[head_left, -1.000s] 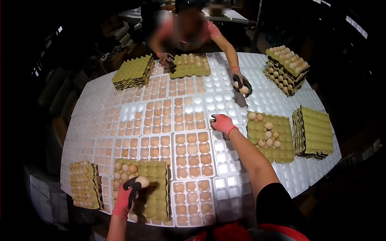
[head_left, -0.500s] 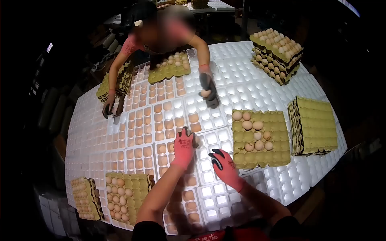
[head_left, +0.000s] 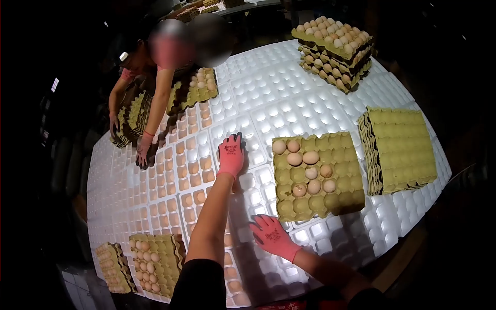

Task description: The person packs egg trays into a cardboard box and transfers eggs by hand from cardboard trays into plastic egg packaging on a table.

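The right hand [head_left: 274, 237] was spread, I couldn't tell the left hand's [head_left: 231, 155] hold, and eggs [head_left: 311, 158] looked easily cracked, best cupped round their middles.

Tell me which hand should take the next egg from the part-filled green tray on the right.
Right, probably. The right hand looks open and empty near the green tray's near-left corner, and its forearm comes from that side. The left hand is farther forward, its forearm coming from the left.

1 long, pale table [head_left: 254, 7] stands beyond the bench's [head_left: 445, 178] far edge. 1 pink-shirted person [head_left: 173, 51] leans over the far left corner.
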A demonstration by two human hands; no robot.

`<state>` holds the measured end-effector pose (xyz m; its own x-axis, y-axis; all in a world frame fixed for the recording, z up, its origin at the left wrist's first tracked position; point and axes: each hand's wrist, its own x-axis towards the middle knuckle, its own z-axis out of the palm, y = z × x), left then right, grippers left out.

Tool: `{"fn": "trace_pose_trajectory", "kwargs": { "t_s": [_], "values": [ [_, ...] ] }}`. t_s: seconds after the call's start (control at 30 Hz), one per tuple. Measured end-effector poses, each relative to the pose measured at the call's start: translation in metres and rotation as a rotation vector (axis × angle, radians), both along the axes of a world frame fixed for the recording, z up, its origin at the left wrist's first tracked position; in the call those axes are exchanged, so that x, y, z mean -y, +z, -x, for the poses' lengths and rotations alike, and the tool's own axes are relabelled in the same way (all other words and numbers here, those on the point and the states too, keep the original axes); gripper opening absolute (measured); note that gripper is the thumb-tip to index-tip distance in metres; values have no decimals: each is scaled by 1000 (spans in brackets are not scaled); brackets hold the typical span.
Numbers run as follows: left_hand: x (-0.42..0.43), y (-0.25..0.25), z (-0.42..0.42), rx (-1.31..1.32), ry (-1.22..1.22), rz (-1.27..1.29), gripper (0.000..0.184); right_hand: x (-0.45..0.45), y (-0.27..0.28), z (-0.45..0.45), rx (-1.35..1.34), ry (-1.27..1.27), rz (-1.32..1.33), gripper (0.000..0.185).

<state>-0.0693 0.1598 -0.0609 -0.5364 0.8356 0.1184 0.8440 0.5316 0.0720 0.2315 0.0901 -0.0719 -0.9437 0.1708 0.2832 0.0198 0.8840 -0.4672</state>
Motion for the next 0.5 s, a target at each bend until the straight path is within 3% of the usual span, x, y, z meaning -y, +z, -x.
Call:
{"fn": "trace_pose_trajectory", "kwargs": {
  "t_s": [0.07,0.1,0.17,0.3,0.33,0.4,0.43,0.5],
  "values": [
    [9,-63,9,21,57,-37,55,-2,3,-2,27,23,-24,47],
    [9,-57,7,198,91,13,62,-1,1,0,45,23,-44,48],
    [22,-59,-11,215,50,-228,59,1,-8,3,46,-25,-17,45],
    [121,20,-94,444,-49,-492,36,9,-10,5,11,-36,22,42],
    [158,52,-119,544,-74,-438,35,11,-12,6,4,-44,31,42],
    [244,66,-154,403,-145,-413,15,13,-13,5,-86,-43,78,41],
    [291,82,-169,466,-16,-328,10,12,-12,3,-100,-46,110,40],
    [394,95,-184,277,174,-356,14,29,-7,14,-117,-100,209,38]
  ]
}}
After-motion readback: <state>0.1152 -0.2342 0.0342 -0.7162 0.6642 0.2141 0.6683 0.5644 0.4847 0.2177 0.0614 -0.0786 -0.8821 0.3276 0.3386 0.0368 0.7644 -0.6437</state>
